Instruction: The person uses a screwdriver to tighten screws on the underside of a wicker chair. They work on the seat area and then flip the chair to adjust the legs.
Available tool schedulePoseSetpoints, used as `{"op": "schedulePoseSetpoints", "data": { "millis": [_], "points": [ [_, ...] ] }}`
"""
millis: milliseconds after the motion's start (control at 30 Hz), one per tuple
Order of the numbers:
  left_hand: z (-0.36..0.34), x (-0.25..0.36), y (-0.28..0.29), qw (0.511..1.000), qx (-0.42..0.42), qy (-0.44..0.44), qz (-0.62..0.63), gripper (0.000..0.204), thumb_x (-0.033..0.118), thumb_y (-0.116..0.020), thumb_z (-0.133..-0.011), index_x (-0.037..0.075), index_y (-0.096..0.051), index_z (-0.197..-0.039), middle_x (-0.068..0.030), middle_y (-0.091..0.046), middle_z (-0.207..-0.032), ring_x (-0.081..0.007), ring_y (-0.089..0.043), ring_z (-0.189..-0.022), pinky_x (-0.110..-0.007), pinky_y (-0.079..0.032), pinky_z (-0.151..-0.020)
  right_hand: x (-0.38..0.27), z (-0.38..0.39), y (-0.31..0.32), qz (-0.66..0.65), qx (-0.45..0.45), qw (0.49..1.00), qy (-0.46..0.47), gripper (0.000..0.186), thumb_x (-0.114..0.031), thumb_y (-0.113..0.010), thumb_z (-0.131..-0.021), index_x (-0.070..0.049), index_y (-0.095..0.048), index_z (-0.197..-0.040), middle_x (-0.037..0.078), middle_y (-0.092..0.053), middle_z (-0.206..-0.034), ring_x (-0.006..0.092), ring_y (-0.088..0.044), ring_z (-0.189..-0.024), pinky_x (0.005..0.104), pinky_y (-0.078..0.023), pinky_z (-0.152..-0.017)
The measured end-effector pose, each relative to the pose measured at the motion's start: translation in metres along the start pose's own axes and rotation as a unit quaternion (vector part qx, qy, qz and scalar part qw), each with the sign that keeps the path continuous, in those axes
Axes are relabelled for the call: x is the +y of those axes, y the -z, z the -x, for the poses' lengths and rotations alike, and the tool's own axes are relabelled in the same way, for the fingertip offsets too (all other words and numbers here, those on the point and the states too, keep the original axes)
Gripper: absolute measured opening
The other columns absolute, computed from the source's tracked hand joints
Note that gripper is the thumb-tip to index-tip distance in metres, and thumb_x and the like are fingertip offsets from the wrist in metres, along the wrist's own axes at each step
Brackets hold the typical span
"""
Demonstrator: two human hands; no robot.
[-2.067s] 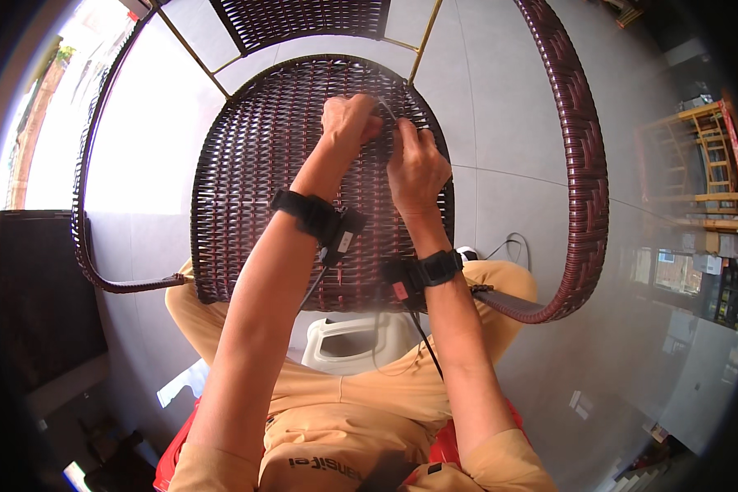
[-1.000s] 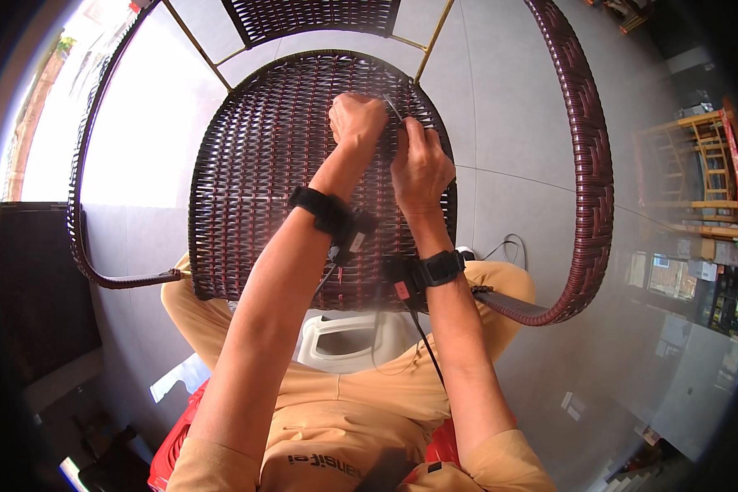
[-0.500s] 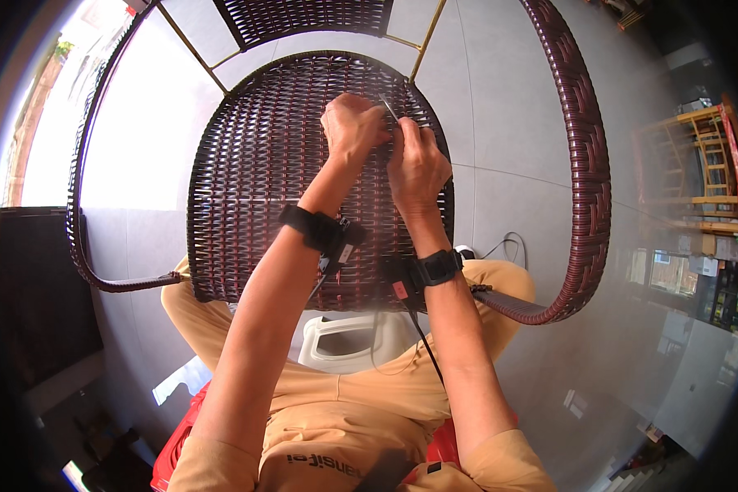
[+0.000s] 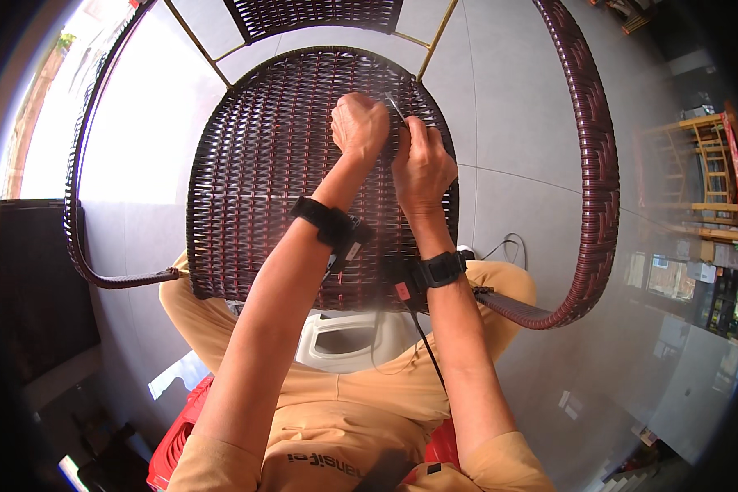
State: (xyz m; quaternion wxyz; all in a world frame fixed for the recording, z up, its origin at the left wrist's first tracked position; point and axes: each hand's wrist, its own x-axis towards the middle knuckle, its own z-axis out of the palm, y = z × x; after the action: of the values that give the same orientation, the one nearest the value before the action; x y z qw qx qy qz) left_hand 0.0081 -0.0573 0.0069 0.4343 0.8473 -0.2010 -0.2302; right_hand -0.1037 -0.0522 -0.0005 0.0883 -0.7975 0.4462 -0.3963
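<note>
A dark red-brown woven wicker seat of a chair fills the middle of the view in front of me. Over its far right part, my right hand is closed around a thin pointed metal tool, whose tip points up and left. Close beside it on the left, my left hand is curled into a fist with its back toward me. Anything inside those fingers is hidden. Both hands are at the weave, though their exact contact with it cannot be made out.
Wrapped armrests curve round on the left and right. The woven backrest rises at the far side, between thin gold-coloured rods. A white plastic stool stands below the seat's near edge. Bamboo-like frames stand far right.
My left hand has turned and shifted slightly right, its fist tighter. The right hand has moved a little right and down with the metal tool. The view has shifted slightly.
</note>
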Motion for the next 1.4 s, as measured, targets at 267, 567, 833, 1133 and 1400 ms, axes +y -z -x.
{"op": "schedulePoseSetpoints", "data": {
  "millis": [267, 567, 833, 1133, 1400],
  "points": [
    [-0.002, -0.007, 0.000, 1.000, 0.007, -0.013, 0.012, 0.024, 0.019, -0.059, -0.075, 0.004, -0.071, -0.088, -0.0205, -0.068, -0.089, -0.0358, -0.066, -0.087, -0.042, -0.051, -0.079, -0.008, -0.005, 0.018, 0.000, -0.039, 0.999, -0.036, 0.006, -0.013, -0.060, -0.084, -0.010, -0.063, -0.089, 0.011, -0.062, -0.077, 0.0334, -0.062, -0.066, 0.0436, -0.049, -0.057],
    [-0.003, -0.010, -0.007, 0.998, 0.001, 0.011, 0.069, 0.021, 0.019, -0.062, -0.074, 0.004, -0.071, -0.086, -0.0186, -0.068, -0.087, -0.0343, -0.067, -0.084, -0.041, -0.052, -0.078, -0.018, -0.053, 0.034, 0.086, -0.135, 0.986, -0.039, 0.010, -0.018, -0.064, -0.082, -0.011, -0.068, -0.089, 0.012, -0.064, -0.076, 0.0337, -0.062, -0.072, 0.0437, -0.048, -0.062],
    [0.000, -0.009, -0.002, 0.997, 0.003, -0.003, 0.078, 0.020, 0.019, -0.062, -0.073, 0.004, -0.070, -0.084, -0.0183, -0.068, -0.084, -0.0345, -0.067, -0.082, -0.042, -0.052, -0.077, -0.016, -0.055, 0.024, 0.085, -0.139, 0.987, 0.005, 0.007, -0.015, -0.064, -0.078, -0.007, -0.066, -0.078, 0.013, -0.063, -0.074, 0.0337, -0.064, -0.070, 0.0431, -0.050, -0.060],
    [0.001, -0.008, 0.000, 0.997, -0.004, -0.004, 0.074, 0.021, 0.019, -0.061, -0.074, 0.004, -0.070, -0.085, -0.0183, -0.069, -0.086, -0.0348, -0.066, -0.084, -0.042, -0.051, -0.078, -0.017, -0.054, 0.020, 0.094, -0.149, 0.984, 0.013, 0.008, -0.014, -0.063, -0.078, -0.007, -0.067, -0.080, 0.014, -0.064, -0.076, 0.0342, -0.064, -0.069, 0.0435, -0.051, -0.062],
    [0.001, -0.007, -0.003, 0.998, -0.007, -0.007, 0.067, 0.021, 0.019, -0.061, -0.075, 0.004, -0.070, -0.085, -0.0186, -0.068, -0.086, -0.0353, -0.066, -0.085, -0.042, -0.051, -0.080, -0.005, -0.034, 0.008, 0.135, -0.160, 0.977, 0.034, 0.013, -0.017, -0.056, -0.088, -0.005, -0.062, -0.087, 0.015, -0.059, -0.077, 0.0366, -0.061, -0.067, 0.0462, -0.049, -0.058]
  ]
}}
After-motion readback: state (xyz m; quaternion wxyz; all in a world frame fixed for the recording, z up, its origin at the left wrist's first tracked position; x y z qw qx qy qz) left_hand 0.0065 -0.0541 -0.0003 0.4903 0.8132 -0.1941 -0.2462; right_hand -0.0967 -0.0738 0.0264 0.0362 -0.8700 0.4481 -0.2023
